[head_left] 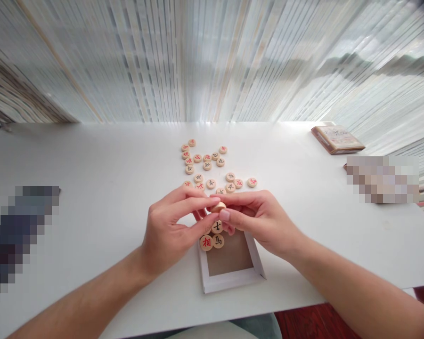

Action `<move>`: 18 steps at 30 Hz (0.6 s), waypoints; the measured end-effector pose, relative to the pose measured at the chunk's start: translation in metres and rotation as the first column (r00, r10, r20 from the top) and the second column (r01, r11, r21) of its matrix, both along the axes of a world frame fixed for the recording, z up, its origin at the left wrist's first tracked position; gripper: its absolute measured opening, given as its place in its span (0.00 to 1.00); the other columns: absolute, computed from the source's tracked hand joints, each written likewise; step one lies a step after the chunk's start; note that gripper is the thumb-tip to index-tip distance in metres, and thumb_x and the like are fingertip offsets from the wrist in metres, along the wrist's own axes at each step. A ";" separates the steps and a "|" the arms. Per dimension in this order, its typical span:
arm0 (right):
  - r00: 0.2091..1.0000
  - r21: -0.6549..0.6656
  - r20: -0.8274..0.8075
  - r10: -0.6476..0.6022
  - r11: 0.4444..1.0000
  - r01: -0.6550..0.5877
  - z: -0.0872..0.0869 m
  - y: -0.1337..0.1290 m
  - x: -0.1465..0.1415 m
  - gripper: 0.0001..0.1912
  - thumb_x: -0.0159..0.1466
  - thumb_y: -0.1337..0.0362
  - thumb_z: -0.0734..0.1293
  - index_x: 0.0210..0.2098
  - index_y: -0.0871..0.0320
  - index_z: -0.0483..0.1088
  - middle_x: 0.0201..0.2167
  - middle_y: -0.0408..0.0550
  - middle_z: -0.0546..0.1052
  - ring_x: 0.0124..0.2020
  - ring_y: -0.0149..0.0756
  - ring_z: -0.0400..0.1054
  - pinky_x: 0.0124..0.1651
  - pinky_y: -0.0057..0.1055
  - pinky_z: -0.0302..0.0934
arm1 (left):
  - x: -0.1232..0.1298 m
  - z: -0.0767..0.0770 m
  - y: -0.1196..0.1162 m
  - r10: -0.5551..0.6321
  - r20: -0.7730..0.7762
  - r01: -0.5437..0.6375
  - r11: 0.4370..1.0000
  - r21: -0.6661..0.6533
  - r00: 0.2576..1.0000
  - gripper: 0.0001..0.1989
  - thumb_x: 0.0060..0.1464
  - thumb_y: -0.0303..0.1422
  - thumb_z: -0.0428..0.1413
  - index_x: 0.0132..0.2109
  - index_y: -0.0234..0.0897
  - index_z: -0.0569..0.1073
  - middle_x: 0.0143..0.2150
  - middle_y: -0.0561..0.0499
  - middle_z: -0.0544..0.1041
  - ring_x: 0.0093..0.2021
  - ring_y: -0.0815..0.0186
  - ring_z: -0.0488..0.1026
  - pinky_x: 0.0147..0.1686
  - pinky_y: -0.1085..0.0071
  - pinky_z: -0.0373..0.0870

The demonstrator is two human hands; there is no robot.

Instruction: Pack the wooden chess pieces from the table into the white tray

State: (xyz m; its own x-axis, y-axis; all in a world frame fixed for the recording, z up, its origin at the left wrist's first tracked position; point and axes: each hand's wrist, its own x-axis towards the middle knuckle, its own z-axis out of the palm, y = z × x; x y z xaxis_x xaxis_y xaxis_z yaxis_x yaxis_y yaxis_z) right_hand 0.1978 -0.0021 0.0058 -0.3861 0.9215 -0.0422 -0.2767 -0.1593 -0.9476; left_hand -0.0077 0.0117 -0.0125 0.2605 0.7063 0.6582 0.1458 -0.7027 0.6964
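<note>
Between the fingertips of my left hand (pixel 176 216) and my right hand (pixel 265 219) is a round wooden Chinese chess piece (pixel 218 207), tilted so its edge shows. Both hands pinch it above a shallow white box tray (pixel 229 279) with a brown bottom. Inside the tray, along its left side, lie a red-marked piece (pixel 207 243) and two black-marked pieces, one a horse piece (pixel 218 241) and one an advisor piece (pixel 217 227). My fingers cover the tray's far part. Beyond my hands, several loose pieces (pixel 211 183) with red or black characters are scattered.
A white table (pixel 127 155) carries everything. At the back right lies a brown-edged box (pixel 339 140), with a blurred-out item (pixel 381 179) nearer. Another blurred dark item (pixel 21 235) is on the left. Striped curtains (pixel 198 61) hang behind the table.
</note>
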 end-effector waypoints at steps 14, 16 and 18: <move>0.998 -0.194 -0.055 0.011 0.981 -0.021 0.000 -0.002 0.004 0.13 0.61 0.61 0.84 0.42 0.58 0.84 0.25 0.44 0.83 0.24 0.33 0.80 0.23 0.21 0.73 | -0.002 0.002 -0.001 -0.049 -0.049 0.049 0.999 -0.008 0.998 0.15 0.58 0.20 0.70 0.51 0.34 0.85 0.40 0.51 0.82 0.33 0.73 0.78 0.35 0.77 0.80; 0.999 -0.195 -0.036 0.015 0.981 -0.021 0.000 -0.001 0.003 0.12 0.60 0.62 0.84 0.38 0.59 0.82 0.25 0.43 0.83 0.22 0.32 0.79 0.22 0.21 0.73 | -0.001 0.003 -0.001 -0.067 -0.051 0.067 0.998 -0.007 0.996 0.14 0.59 0.20 0.70 0.51 0.35 0.85 0.40 0.51 0.82 0.32 0.74 0.78 0.35 0.77 0.80; 1.000 -0.180 -0.017 0.011 0.984 -0.014 -0.001 0.000 0.003 0.12 0.60 0.61 0.84 0.35 0.60 0.81 0.23 0.42 0.82 0.21 0.31 0.77 0.22 0.21 0.71 | -0.001 0.002 -0.001 -0.086 -0.044 0.085 0.996 -0.019 0.995 0.15 0.59 0.20 0.70 0.52 0.35 0.85 0.40 0.51 0.82 0.31 0.74 0.77 0.34 0.77 0.80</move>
